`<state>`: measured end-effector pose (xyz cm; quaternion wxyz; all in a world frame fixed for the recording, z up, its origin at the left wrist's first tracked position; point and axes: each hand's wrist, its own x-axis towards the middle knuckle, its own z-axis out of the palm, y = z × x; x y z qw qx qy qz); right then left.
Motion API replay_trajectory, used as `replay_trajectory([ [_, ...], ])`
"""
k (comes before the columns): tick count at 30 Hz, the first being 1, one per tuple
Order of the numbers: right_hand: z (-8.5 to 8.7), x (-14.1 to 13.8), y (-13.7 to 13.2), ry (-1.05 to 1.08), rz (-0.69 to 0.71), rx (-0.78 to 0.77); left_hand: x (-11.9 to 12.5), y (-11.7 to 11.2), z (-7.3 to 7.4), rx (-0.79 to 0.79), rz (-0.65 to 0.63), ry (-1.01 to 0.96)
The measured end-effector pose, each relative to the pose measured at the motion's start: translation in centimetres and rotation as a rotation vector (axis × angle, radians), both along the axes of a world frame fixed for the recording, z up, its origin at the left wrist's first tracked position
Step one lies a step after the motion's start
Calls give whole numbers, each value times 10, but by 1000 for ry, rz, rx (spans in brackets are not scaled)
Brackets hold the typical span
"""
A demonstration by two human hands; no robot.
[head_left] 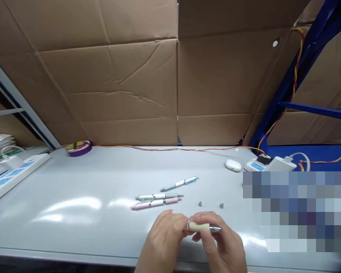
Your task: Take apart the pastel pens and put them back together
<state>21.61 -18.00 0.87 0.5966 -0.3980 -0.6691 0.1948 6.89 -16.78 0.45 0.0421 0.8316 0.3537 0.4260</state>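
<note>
Near the front edge of the table, my left hand and my right hand are both closed around one pen. It has a cream-coloured grip section and a silver end that points right. Left fingers cover its other end. Just beyond my hands lie a pink-and-white pen, a pale green-and-white pen and a blue-and-white pen. Two small grey cone-like pieces, one left of the other, rest on the table above my right hand.
A roll of purple-edged tape sits at the back left. Power strips stand on the left and right. A white earbud-like case lies at the right. Twisted wires run along the cardboard wall.
</note>
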Motion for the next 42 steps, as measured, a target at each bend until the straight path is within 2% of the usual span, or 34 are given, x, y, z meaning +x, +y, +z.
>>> replay_trajectory([
  [2, -10, 8, 8, -171, -94, 42, -3, 6, -3, -90, -7, 74],
  [4, -16, 12, 16, -294, -205, 23, -7, 9, -6, -81, 42, 77],
  [6, -20, 11, 19, -329, -282, 9, -11, 9, -9, -89, 63, 40],
  [9, -22, 7, 18, -266, -326, 25, -17, 6, -12, -196, 10, -11],
  [11, -22, 7, 15, -236, -287, 47, -20, 4, -16, -219, -36, -54],
  [14, -18, 17, 15, -243, -154, 65, -24, 4, -20, -206, -41, -107],
  [17, -11, 30, 18, -320, 15, -73, -24, 3, -17, -233, -8, -73],
  [19, -9, 36, 19, -400, 69, -196, -22, 2, -11, -310, 15, 3],
  [21, -9, 36, 21, -451, 47, -227, -20, 0, -5, -385, 24, 67],
  [24, -15, 30, 22, -489, -20, -187, -20, 0, -4, -415, 1, 108],
  [28, -18, 24, 21, -492, -77, -196, -22, 2, -8, -331, 28, 124],
  [31, -14, 25, 19, -417, 20, -251, -24, 5, -7, -196, 122, 151],
  [34, -10, 27, 18, -342, 144, -258, -25, 7, -4, -138, 175, 160],
  [36, -10, 26, 18, -342, 154, -273, -25, 6, -4, -161, 180, 169],
  [39, -14, 23, 20, -453, 59, -344, -25, 4, -7, -268, 156, 218],
  [42, -16, 21, 21, -525, -7, -345, -24, 2, -8, -360, 145, 257],
])
